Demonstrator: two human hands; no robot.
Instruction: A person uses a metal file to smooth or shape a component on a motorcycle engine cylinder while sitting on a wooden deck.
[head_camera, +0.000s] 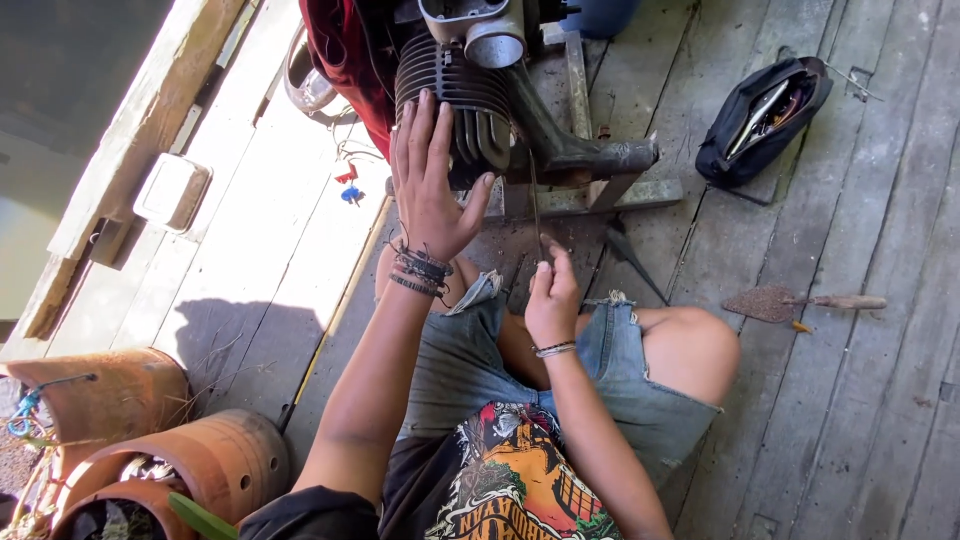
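The person is sitting on a weathered plank deck (850, 400) with knees apart, working on a small engine whose finned cylinder (470, 100) is standing just ahead of them on a low wooden frame (580, 195); the left hand (432, 180) is lying flat and spread against the near side of the fins, fingers apart, pressing rather than gripping, which reads as bracing the engine; the right hand (552, 295) is sitting lower, nearer the lap, pinched closed on the lower end of a thin metal rod (535, 215) that is running upward toward the underside of the cylinder; whether the rod's upper end is touching the engine cannot be told; the two hands are apart, one above the other. By the look of it, the step in hand is probing or working something at the base of the cylinder while the engine is being held steady; the next move would seem to call for a firm brace from the flat hand and a fine, guided push or turn of the rod. Off to the right an open black tool pouch (765, 120) is lying well apart, and a rusty trowel (790, 302) is resting near the right knee; terracotta pots (200, 460) are leaning at the lower left.
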